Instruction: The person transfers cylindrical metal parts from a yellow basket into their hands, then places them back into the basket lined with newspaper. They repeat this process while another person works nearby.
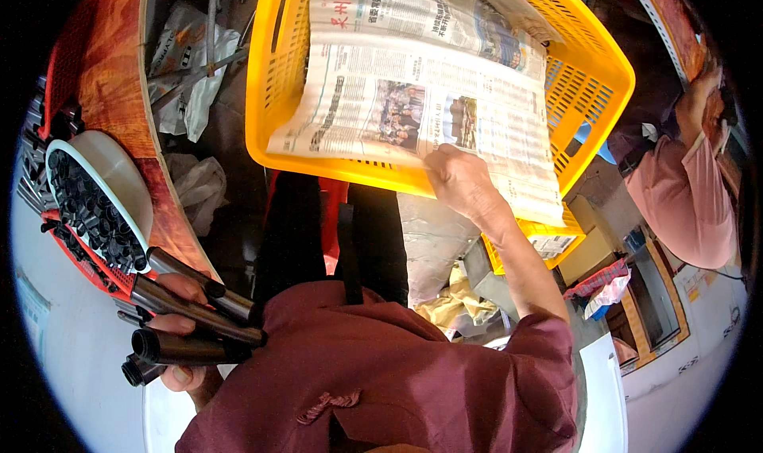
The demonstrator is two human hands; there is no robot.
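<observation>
Snugly, left hand (176, 324) around several dark tubes (199, 314), white bowl (131, 163) of black pieces (91, 214) beyond that grip, right hand (461, 179) curled at newspaper (429, 95) edge, cannot tell whether pinching, yellow basket (258, 79) beneath.

Dark brown, glossy cylindrical tubes (195, 315), at least four, are lying bundled and roughly parallel in the left hand (172, 324), the lower ones showing hollow mouths at their left ends. A broad, pale newspaper sheet (342, 95), printed with columns and colour photographs, is spreading across a yellow slotted plastic basket (258, 79), its near right corner draping over the rim while the right hand (462, 181) is gripping its near edge.
</observation>
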